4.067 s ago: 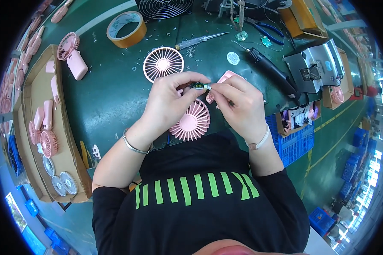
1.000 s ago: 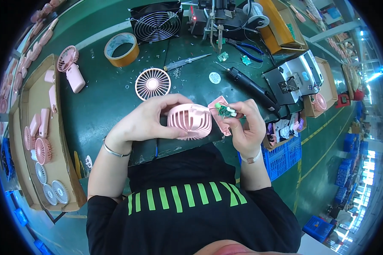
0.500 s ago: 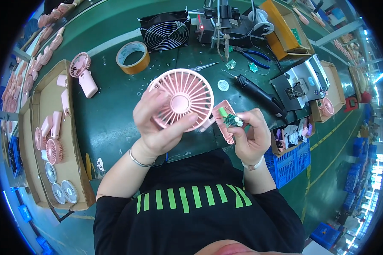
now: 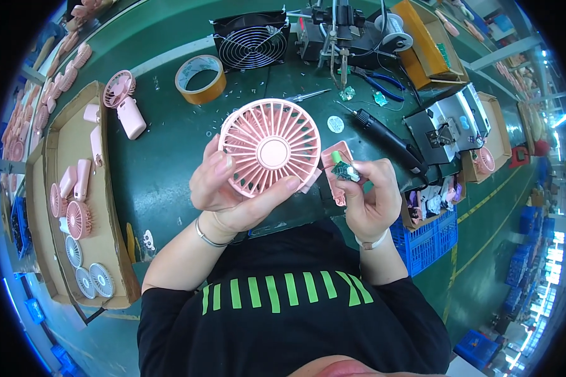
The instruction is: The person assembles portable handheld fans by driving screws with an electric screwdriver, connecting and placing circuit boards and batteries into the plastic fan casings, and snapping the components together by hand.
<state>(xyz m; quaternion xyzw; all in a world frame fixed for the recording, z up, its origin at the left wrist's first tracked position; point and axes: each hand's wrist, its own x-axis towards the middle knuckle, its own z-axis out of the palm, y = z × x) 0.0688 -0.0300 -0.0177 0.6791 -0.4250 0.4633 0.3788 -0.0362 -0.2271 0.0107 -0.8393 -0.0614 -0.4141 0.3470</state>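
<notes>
My left hand grips the round pink fan head of a handheld fan by its rim, thumb at the lower right edge and fingers at the left. The slatted grille faces up. Just right of it, a pink handle shell lies open, apparently joined to the fan head. A small green circuit board with a white part sits at the shell, beside a green cylinder. Thumb and fingers of my right hand pinch the board; whether they also grip the shell is hidden.
A black electric screwdriver, pliers and a soldering stand lie beyond my right hand. Further left are a tape roll, a black cooling fan and a complete pink fan. A cardboard tray of fan parts borders the left.
The fan head has tilted to face up more squarely and shifted slightly right. My left fingers have moved back to its left rim. My right hand keeps its pinch on the board.
</notes>
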